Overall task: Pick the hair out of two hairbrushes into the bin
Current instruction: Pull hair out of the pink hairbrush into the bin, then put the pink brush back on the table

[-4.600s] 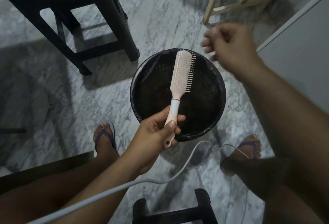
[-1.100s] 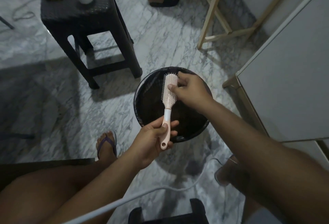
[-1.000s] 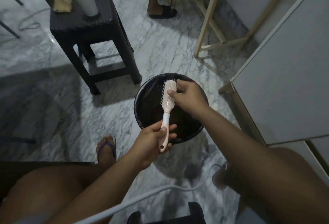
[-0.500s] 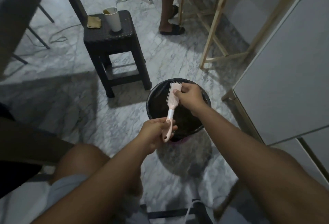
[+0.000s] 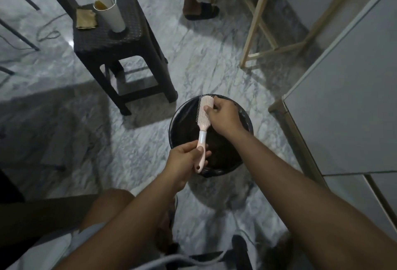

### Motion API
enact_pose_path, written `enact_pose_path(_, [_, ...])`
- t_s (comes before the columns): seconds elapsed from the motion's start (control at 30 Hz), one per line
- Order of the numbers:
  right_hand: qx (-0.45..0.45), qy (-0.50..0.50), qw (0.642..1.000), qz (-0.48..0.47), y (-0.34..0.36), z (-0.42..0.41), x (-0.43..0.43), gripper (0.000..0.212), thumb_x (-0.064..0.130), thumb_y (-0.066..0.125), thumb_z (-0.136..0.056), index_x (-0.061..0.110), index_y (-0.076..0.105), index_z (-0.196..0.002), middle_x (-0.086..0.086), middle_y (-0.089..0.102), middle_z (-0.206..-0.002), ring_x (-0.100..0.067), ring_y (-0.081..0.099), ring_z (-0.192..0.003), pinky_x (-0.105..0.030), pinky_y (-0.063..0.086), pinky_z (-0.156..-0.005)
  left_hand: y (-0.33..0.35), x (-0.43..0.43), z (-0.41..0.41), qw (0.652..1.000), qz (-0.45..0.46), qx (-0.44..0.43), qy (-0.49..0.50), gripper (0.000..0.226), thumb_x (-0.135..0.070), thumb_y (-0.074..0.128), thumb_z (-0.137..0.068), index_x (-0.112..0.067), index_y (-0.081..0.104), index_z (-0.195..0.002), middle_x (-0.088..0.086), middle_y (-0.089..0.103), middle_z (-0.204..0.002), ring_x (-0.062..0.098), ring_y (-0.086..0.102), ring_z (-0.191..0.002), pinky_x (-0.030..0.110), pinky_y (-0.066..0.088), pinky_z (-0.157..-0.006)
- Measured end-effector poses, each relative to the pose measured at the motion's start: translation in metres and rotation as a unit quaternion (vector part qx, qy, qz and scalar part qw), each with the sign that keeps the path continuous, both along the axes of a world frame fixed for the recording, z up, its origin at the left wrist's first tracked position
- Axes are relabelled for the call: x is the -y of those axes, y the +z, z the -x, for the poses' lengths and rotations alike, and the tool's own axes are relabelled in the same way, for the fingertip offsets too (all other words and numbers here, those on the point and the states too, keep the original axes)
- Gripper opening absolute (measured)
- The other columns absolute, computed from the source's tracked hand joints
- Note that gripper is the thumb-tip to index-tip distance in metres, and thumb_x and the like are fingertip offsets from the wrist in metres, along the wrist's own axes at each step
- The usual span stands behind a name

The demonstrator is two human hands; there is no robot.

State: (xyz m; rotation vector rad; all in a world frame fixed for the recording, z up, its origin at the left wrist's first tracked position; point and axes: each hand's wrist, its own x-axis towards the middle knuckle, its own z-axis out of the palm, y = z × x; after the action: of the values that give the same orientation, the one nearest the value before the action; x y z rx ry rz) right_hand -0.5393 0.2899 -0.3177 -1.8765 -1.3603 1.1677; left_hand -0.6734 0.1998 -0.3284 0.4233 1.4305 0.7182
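Over the black-lined bin (image 5: 184, 124), which sits at five o'clock from the dark stool (image 5: 129, 39), the pink hairbrush (image 5: 203, 111) is held handle-down, its head near the bin's twelve o'clock rim. That closeness is the risk: loosened hair pulled away sideways could drift past the rim onto the marble floor (image 5: 204, 65). The left hand (image 5: 184, 159) grips the handle, fingers wrapped round it. The right hand (image 5: 223, 115) clasps the head from three o'clock, thumb on its back. It probably pinches hair, but strands are too fine to see.
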Motion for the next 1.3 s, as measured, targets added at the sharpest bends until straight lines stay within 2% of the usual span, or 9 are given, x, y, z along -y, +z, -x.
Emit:
enact_pose_path(0.1, [0.026, -0.005, 1.0, 0.009, 0.041, -0.015, 0.002, 0.043, 0.023, 0.058, -0.1, 0.005, 0.055, -0.139, -0.013, 0.068, -0.127, -0.025, 0.064, -0.118, -0.016, 0.039, -0.078, 0.034, -0.006, -0.012, 0.999, -0.009, -0.032, -0.031, 0.027, -0.003, 0.056, -0.099, -0.006, 0.066, -0.123, 0.006, 0.078, -0.099, 0.024, 0.074, -0.1, 0.042, 0.06, -0.083])
enact_pose_path(0.27, [0.035, -0.046, 0.998, -0.017, 0.127, -0.046, 0.016, 0.058, 0.034, 0.062, -0.097, 0.004, 0.046, -0.144, -0.02, 0.068, -0.123, -0.032, 0.065, -0.114, -0.043, 0.055, -0.094, 0.125, -0.009, -0.04, 0.99, -0.033, -0.072, -0.114, 0.029, -0.005, 0.057, -0.099, -0.01, 0.065, -0.127, 0.0, 0.08, -0.092, 0.029, 0.074, -0.1, 0.05, 0.058, -0.09])
enact_pose_path(0.47, [0.032, -0.16, 0.985, -0.048, 0.242, -0.119, 0.045, 0.066, 0.026, 0.066, -0.095, 0.002, 0.039, -0.15, -0.017, 0.056, -0.143, -0.026, 0.055, -0.132, -0.021, 0.042, -0.103, 0.241, -0.015, -0.093, 0.954, -0.1, -0.086, -0.267, 0.03, -0.014, 0.061, -0.097, -0.02, 0.068, -0.126, -0.001, 0.079, -0.105, 0.019, 0.074, -0.102, 0.049, 0.058, -0.09])
enact_pose_path(0.6, [0.039, -0.252, 0.964, -0.077, 0.305, -0.188, 0.082, 0.063, 0.024, 0.066, -0.095, 0.004, 0.04, -0.149, -0.019, 0.061, -0.136, -0.029, 0.06, -0.126, -0.032, 0.048, -0.104, 0.302, -0.008, -0.159, 0.92, -0.151, -0.064, -0.357, 0.029, -0.014, 0.061, -0.096, -0.025, 0.069, -0.122, -0.005, 0.08, -0.099, 0.012, 0.075, -0.095, 0.031, 0.058, -0.078])
enact_pose_path(0.73, [0.062, -0.347, 0.931, -0.092, 0.36, -0.268, 0.14, 0.063, 0.027, 0.065, -0.096, 0.008, 0.04, -0.151, -0.013, 0.061, -0.137, -0.023, 0.061, -0.125, -0.021, 0.047, -0.1, 0.352, 0.021, -0.244, 0.888, -0.167, -0.019, -0.429, 0.033, -0.009, 0.061, -0.096, -0.015, 0.067, -0.128, -0.004, 0.079, -0.103, 0.018, 0.075, -0.096, 0.045, 0.06, -0.085])
enact_pose_path(0.9, [0.111, -0.441, 0.886, -0.089, 0.41, -0.365, 0.229, 0.059, 0.03, 0.064, -0.096, 0.012, 0.043, -0.148, -0.011, 0.071, -0.112, -0.022, 0.07, -0.102, -0.019, 0.052, -0.087, 0.395, 0.077, -0.35, 0.832, -0.202, 0.019, -0.517, 0.029, -0.007, 0.061, -0.096, -0.019, 0.07, -0.121, -0.001, 0.08, -0.099, 0.022, 0.076, -0.093, 0.046, 0.062, -0.081])
enact_pose_path(1.03, [0.106, -0.509, 0.851, -0.077, 0.423, -0.425, 0.299, 0.064, 0.028, 0.066, -0.095, 0.009, 0.04, -0.151, -0.018, 0.068, -0.121, -0.026, 0.068, -0.111, -0.032, 0.056, -0.095, 0.41, 0.129, -0.421, 0.801, -0.184, 0.046, -0.567, 0.026, -0.005, 0.061, -0.096, -0.016, 0.073, -0.116, 0.008, 0.079, -0.098, 0.03, 0.074, -0.093, 0.044, 0.063, -0.08])
enact_pose_path(1.2, [0.138, -0.533, 0.834, -0.036, 0.415, -0.482, 0.363, 0.061, 0.03, 0.06, -0.098, 0.01, 0.038, -0.151, -0.01, 0.071, -0.113, -0.015, 0.066, -0.095, 0.0, 0.038, -0.073, 0.411, 0.184, -0.485, 0.783, -0.154, 0.046, -0.601, 0.025, -0.006, 0.062, -0.096, -0.011, 0.072, -0.118, 0.004, 0.079, -0.097, 0.027, 0.075, -0.091, 0.049, 0.062, -0.08])
enact_pose_path(1.3, [0.131, -0.532, 0.836, -0.025, 0.402, -0.508, 0.379, 0.059, 0.026, 0.059, -0.099, 0.007, 0.038, -0.151, -0.008, 0.068, -0.098, -0.007, 0.054, -0.075, 0.006, 0.035, -0.064, 0.407, 0.202, -0.512, 0.781, -0.159, 0.025, -0.603, 0.025, -0.004, 0.062, -0.095, -0.016, 0.072, -0.115, 0.004, 0.079, -0.096, 0.022, 0.076, -0.09, 0.045, 0.064, -0.076])
